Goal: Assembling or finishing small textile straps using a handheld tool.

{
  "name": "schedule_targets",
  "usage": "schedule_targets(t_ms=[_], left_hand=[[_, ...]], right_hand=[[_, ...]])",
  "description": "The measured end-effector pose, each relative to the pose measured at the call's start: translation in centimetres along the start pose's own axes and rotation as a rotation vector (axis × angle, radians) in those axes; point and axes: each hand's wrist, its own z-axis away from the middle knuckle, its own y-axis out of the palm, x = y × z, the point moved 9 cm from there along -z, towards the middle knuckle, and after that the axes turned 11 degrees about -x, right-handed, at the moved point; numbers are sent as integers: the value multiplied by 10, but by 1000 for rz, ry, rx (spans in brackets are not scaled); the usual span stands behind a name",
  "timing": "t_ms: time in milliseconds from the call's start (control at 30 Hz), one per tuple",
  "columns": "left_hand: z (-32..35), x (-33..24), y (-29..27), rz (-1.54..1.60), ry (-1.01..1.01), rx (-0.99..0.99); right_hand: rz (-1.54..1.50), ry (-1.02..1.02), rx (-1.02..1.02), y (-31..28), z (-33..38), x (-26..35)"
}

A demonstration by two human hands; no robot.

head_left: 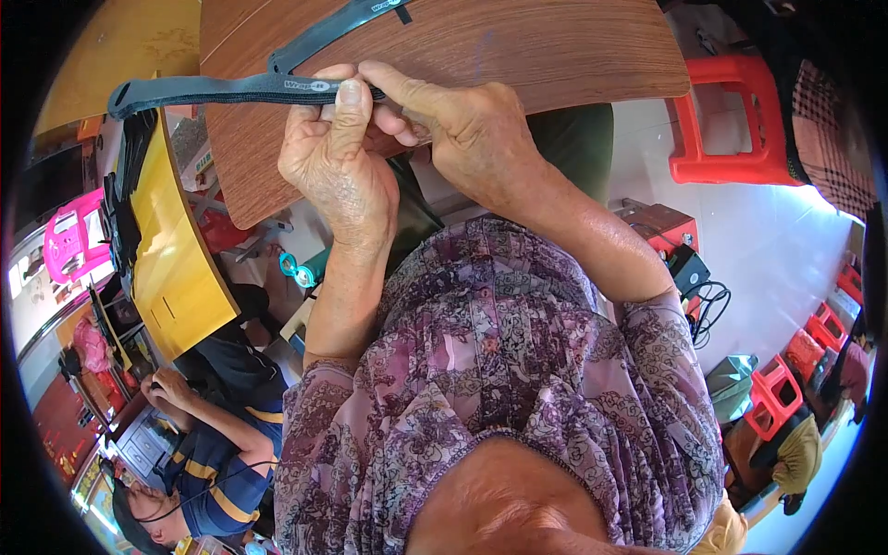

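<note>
A dark grey fabric strap [203, 91] with a slotted, rounded end and a pale printed label stretches out to the left above the brown table. My left hand [338, 166] pinches it near the label, thumb on top and fingers behind. At the strap's right end, my right hand [476, 134] is closed, its index finger reaching to the left fingertips. The exact grip of the right thumb is partly hidden. Behind them, a second grey strap [324, 39] lies on the brown wood-grain table [518, 46], with a small dark tab near its far end.
A yellow table [180, 259] with dark straps [125, 203] on its edge stands at the left, a person in a striped shirt [217, 481] beside it. Red stools [731, 120] stand right, a red box [661, 227] and black cable [710, 310] below. A pink chair [74, 236] is far left.
</note>
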Motion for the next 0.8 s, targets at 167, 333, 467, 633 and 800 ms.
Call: schedule_targets(t_ms=[167, 333, 467, 633, 800], left_hand=[[0, 5, -6, -68, 3, -28], [-5, 11, -7, -35, -137, 0], [-7, 11, -9, -55, -142, -4], [-1, 1, -14, -167, 174, -88], [-5, 3, -20, -194, 138, -69]], right_hand=[[-214, 173, 218, 8, -4, -7], [49, -77, 33, 3, -2, 0], [182, -212, -34, 1, -4, 8], [-236, 239, 150, 29, -4, -32], [313, -118, 41, 22, -1, -6]])
